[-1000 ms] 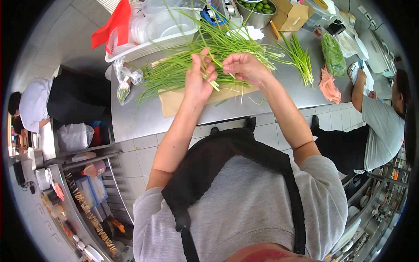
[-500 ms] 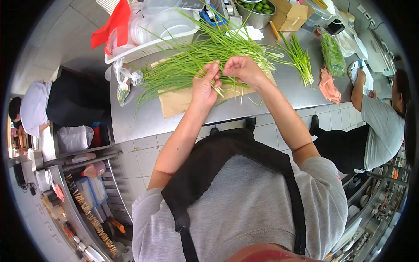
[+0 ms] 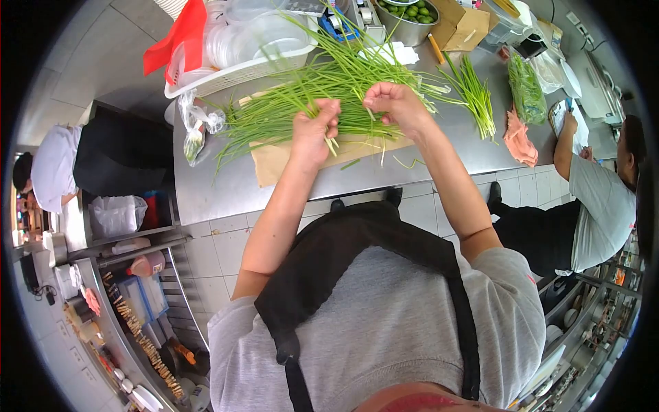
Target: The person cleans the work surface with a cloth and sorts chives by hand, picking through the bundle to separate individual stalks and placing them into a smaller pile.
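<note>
My left hand (image 3: 317,134) is closed around a few green onions (image 3: 331,146), their pale ends poking out below the fist and the green leaves pointing up over the pile. To its right, my right hand (image 3: 397,108) is pinched, thumb against fingers. A thin pale strand shows just under those fingertips, but I cannot tell whether it is held. Both hands are over a large heap of green onions (image 3: 274,113) lying on brown paper (image 3: 272,165) on the steel table (image 3: 226,196). A smaller bunch of green onions (image 3: 473,96) lies farther right.
A white basket (image 3: 237,82) of plastic containers, with a red piece (image 3: 180,38), stands back left. Behind the heap are a tape dispenser (image 3: 338,26), a bowl (image 3: 406,31) of green limes and a cardboard box (image 3: 463,26). A co-worker (image 3: 597,199) writes at right; another person (image 3: 62,165) is left.
My hands have moved apart: the left slightly left and down with its green onions, the right slightly to the right. The heap looks about the same.
</note>
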The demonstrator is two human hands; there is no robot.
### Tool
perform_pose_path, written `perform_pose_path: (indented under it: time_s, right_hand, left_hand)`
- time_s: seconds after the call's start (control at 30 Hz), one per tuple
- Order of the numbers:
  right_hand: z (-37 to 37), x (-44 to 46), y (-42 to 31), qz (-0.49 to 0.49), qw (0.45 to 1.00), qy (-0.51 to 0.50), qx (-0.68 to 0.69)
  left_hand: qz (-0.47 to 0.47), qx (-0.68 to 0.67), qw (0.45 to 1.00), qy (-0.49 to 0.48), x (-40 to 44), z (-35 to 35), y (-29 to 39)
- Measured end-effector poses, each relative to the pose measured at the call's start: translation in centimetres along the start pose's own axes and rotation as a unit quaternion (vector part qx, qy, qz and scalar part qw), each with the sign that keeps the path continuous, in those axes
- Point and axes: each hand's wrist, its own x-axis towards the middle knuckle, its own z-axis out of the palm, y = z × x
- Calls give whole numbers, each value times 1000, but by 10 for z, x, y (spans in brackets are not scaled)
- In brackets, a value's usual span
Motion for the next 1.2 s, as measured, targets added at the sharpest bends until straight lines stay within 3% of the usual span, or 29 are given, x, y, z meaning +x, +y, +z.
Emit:
perform_pose_path:
  time_s: [0.03, 0.4, 0.5, 0.57, 0.67, 0.77, 1.07, 1.17, 1.2]
  right_hand:
    - [1, 1, -1, -2, 1000, -11, 9]
    - [16, 12, 5, -32, 996, -40, 74]
    - [17, 14, 5, -45, 995, -45, 76]
    - [20, 13, 4, -49, 995, -43, 77]
    - [22, 12, 2, -34, 996, -51, 69]
    - [22, 14, 5, -21, 996, -59, 69]
    - [7, 11, 0, -19, 988, 7, 152]
    - [-13, 12, -2, -65, 992, 106, -14]
    - [-17, 10, -4, -64, 992, 106, -14]
  left_hand:
    - [-15, 55, 998, -17, -2, 3, -2]
    - [-50, 114, 992, -30, -9, 13, -12]
    - [-37, 82, 996, 0, -7, 12, -9]
    - [-14, -61, 998, 18, -4, 13, -2]
    - [-32, -58, 997, -48, 5, 4, 1]
    - [1, -21, 999, -29, 7, 1, -4]
    - [79, -116, 990, 16, 10, -6, -1]
    - [87, -145, 985, 29, 13, -19, 10]
    - [95, -152, 983, 42, 13, -23, 15]
